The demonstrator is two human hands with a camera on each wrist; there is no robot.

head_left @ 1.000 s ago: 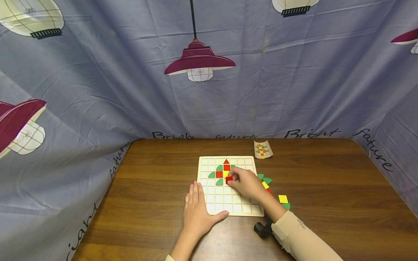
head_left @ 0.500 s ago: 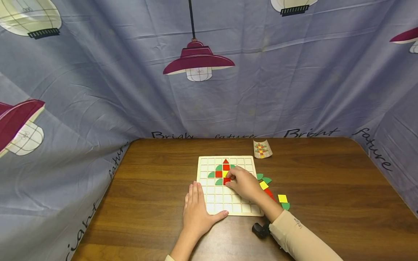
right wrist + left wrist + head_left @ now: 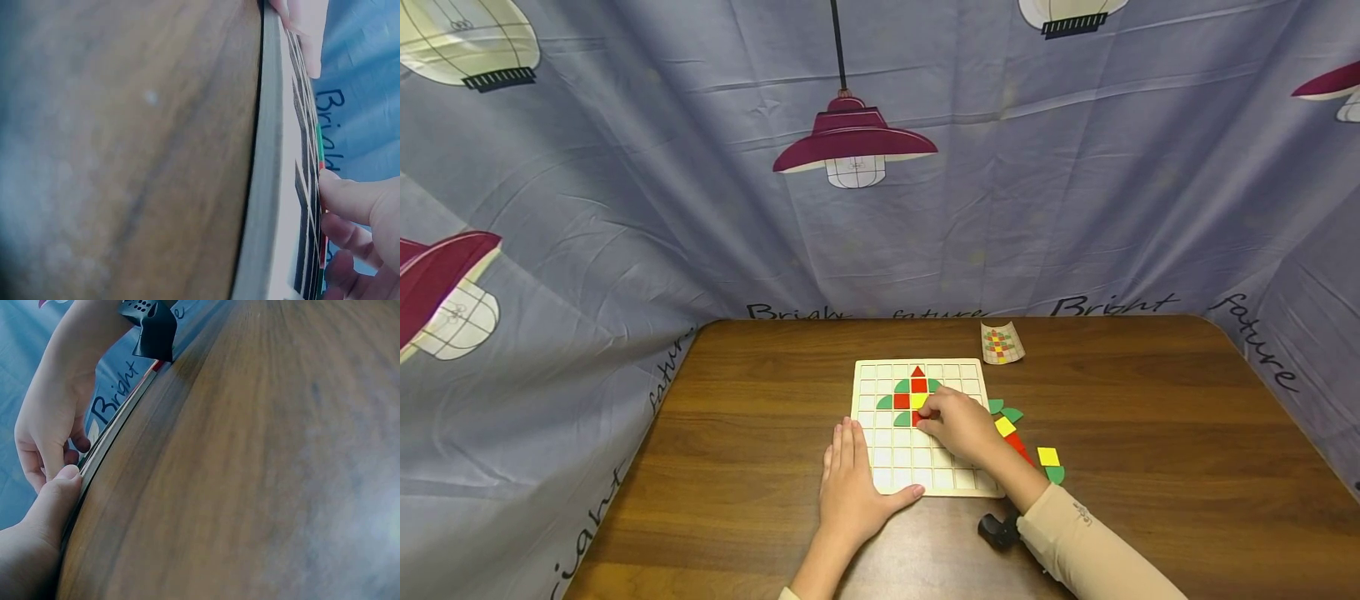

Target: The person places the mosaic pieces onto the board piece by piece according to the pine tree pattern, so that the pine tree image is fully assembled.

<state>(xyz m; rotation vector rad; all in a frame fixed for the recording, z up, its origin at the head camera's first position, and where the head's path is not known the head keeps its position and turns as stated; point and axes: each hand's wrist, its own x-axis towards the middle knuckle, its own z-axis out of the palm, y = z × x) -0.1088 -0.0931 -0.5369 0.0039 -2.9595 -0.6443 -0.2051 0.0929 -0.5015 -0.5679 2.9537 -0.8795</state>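
Note:
A pale gridded puzzle board (image 3: 891,458) lies on the table, bearing a red triangle (image 3: 917,372) above red, green and yellow tiles. My right hand (image 3: 964,427) reaches over it, thumb and forefinger pinching a red square tile (image 3: 916,419) that sits in a cell below the yellow square (image 3: 918,402). Part of this tile is hidden by the fingertips. In the right wrist view, the thumb (image 3: 350,197) meets the red tile's edge. My left hand (image 3: 852,492) rests with straight fingers along the board's left side, its thumb on the front edge.
Right of the board lie loose tiles: green quarter rounds (image 3: 1012,414), yellow squares (image 3: 1048,457) and red pieces (image 3: 1017,446). A small pattern card (image 3: 1002,343) stands behind the board's right corner. A black device (image 3: 996,531) is by the right wrist.
The red square tile, tilted in my right fingers a second ago, has come down into its cell beside the green quarter round. My left hand has stayed in place.

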